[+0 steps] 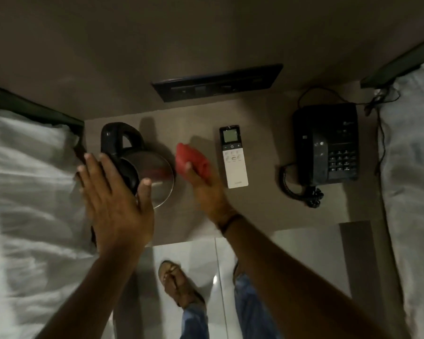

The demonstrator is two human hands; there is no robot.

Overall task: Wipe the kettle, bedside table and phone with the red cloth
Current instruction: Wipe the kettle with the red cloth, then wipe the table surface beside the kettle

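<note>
A steel kettle [157, 171] with a black handle stands at the left of the brown bedside table [262, 211]. My left hand [115, 199] hovers over its near left side, fingers spread, holding nothing. Just right of the kettle, my right hand [203, 189] grips the bunched red cloth [194, 160], which is beside the kettle's body and apart from it. The black corded phone [326, 145] sits at the table's right end, its handset on the cradle.
A white remote [233, 156] lies between the cloth and the phone. A dark socket panel [217, 81] is on the wall behind. White bedding [27, 192] flanks the table on the left, and more bedding [411, 167] on the right. My sandalled foot [179, 285] is on the tiled floor below.
</note>
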